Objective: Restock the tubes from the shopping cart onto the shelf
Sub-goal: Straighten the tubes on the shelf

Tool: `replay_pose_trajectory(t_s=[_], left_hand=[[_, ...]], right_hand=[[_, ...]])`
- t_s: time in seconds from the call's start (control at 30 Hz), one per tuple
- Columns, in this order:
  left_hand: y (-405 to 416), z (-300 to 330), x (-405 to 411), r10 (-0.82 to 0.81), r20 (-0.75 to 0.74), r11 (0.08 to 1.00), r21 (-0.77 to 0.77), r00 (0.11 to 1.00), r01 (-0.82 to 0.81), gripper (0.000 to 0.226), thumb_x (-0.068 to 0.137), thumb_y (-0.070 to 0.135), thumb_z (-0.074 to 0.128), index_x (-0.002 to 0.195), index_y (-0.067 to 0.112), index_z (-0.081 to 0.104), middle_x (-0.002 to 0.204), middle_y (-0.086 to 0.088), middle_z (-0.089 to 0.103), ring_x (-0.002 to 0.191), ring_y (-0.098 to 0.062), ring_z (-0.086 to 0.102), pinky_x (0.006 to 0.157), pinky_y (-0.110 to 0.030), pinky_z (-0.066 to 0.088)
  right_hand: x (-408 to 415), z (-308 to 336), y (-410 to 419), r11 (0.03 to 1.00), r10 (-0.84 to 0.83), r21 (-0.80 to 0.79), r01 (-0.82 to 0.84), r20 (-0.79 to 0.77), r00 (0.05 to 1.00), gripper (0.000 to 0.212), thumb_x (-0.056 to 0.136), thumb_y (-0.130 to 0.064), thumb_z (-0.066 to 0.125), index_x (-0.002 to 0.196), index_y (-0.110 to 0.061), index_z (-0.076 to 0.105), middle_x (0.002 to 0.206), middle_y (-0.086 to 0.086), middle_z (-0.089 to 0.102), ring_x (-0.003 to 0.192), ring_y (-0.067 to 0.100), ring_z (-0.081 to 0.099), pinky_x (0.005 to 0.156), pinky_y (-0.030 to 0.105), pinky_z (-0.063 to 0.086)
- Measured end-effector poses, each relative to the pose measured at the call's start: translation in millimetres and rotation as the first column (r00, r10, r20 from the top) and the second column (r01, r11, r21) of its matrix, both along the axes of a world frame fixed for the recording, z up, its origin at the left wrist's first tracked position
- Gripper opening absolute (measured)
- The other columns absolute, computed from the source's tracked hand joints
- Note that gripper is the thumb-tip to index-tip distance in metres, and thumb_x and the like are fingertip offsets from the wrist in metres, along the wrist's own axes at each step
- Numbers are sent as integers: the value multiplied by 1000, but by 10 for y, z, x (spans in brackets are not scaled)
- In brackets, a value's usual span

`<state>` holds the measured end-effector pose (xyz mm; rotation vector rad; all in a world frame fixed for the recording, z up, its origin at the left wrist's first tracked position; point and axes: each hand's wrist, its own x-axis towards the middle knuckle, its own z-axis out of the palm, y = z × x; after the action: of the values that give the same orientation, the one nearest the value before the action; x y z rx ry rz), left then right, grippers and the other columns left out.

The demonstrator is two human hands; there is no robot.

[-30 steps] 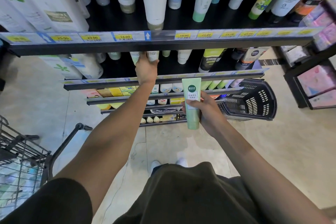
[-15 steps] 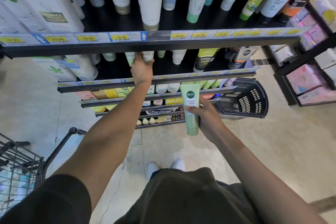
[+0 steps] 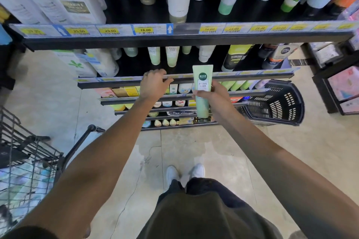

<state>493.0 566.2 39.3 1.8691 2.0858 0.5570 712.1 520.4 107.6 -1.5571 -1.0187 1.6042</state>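
The shelf (image 3: 252, 73) lies just beyond both hands, its matching green tubes (image 3: 172, 58) standing far-left of the pale green tube (image 3: 202, 91), held upright by the nearer right hand (image 3: 215, 94), while the left hand (image 3: 154, 83) rests empty, fingers curled, on the shelf's edge.

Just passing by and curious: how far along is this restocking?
Partway, it seems. Two matching pale green tubes already stand on the second shelf. The right hand holds another green tube in front of that shelf; the left hand rests at its edge. The shopping cart still holds packages, so more seems left.
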Motion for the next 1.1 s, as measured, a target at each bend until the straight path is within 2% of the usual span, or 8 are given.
replay_pose_trajectory(t_s=[0.1,0.23,0.33,0.47,0.67,0.8,0.97,1.1], left_hand=[[16,-129,-129,-70,-115,998,-4,991,70,37,93,40,69,116,12,68,106,-10,72,103,-35,65,93,-47,51],[49,-296,-207,-92,-130,993,57,987,100,29,95,29,68,119,13,67,109,-8,71,104,-32,62,94,-44,46],[67,-415,-230,-81,-139,988,122,987,98,25,96,23,67,118,12,68,109,-8,72,104,-33,61,93,-43,42],[69,-482,-244,-68,-167,978,183,984,99,22,95,21,68,114,10,69,103,-10,72,100,-33,62,92,-42,39],[82,-497,-235,-65,-147,979,183,987,92,24,94,22,69,115,11,69,104,-9,72,101,-32,61,93,-41,39],[82,-485,-231,-59,-140,979,185,988,85,21,94,23,69,112,12,69,101,-9,72,99,-32,60,91,-40,39],[87,-469,-222,-52,-130,982,173,990,75,20,94,22,69,111,11,69,100,-9,71,99,-31,60,90,-39,38],[80,-469,-213,-48,-130,981,180,990,72,21,95,21,69,113,11,69,99,-9,71,99,-32,60,90,-39,38]], right_hand=[[-121,-12,257,995,15,97,-23,81,997,48,81,-9,85,124,-14,64,112,0,75,104,17,70,80,30,54],[-214,-105,577,972,2,231,-37,148,989,44,82,-8,84,120,-16,63,107,-9,75,94,-1,70,75,18,55],[-251,-228,746,947,-38,320,-29,203,979,42,82,-14,86,117,-17,62,106,-7,75,97,3,70,83,25,59],[-318,-326,874,906,-88,423,-19,233,968,43,82,-18,86,118,-14,63,106,-6,74,97,3,69,82,22,59],[-373,-238,1078,850,-174,526,36,215,961,41,78,-24,87,112,-13,66,102,-3,75,96,10,71,89,34,59],[-430,-245,1247,858,-139,513,-5,240,961,40,76,-23,89,108,-13,68,102,-4,77,97,10,72,93,34,58],[-461,-495,1328,888,-97,455,-75,343,934,48,75,-19,89,117,-13,66,109,-7,76,105,10,71,98,37,57],[-462,-594,1328,895,-125,444,-54,363,923,49,77,-18,88,119,-14,63,111,-7,74,106,11,69,98,35,57]])
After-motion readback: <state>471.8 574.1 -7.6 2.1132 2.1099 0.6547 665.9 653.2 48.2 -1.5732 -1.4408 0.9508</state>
